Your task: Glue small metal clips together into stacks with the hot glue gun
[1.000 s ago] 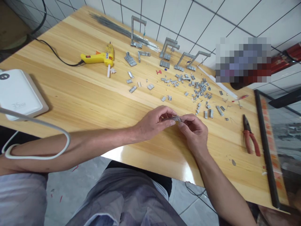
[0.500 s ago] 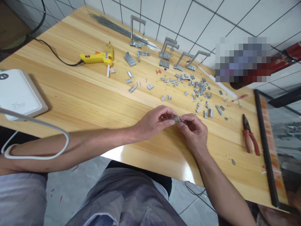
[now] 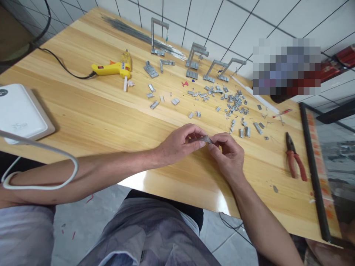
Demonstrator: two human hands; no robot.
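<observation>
Above the front of the wooden table, my left hand (image 3: pixel 183 145) pinches a narrow grey metal strip (image 3: pixel 206 139) between thumb and fingers. At the strip's right end, the thumb and forefinger of my right hand (image 3: pixel 227 150) are closed on it too. My fingers cover much of the strip, so its full shape is hidden. Beyond my hands lie many loose grey metal pieces (image 3: pixel 235 103), some short and blocky. Several small grey frames stand behind them, among them a tall upright frame (image 3: pixel 152 37) with an arm and a flat base.
A yellow glue gun (image 3: pixel 111 68) lies at the left back, near a bundle of thin grey rods (image 3: pixel 124 29). At the left edge sits a white power bank (image 3: pixel 24 114) with a cable crossing my forearm. Red-handled pliers (image 3: pixel 291 157) and a black-framed panel (image 3: pixel 313 173) are on the right.
The view has shifted slightly, so the table items appear a little further left. Both hands keep nearly the same hold on the strip.
</observation>
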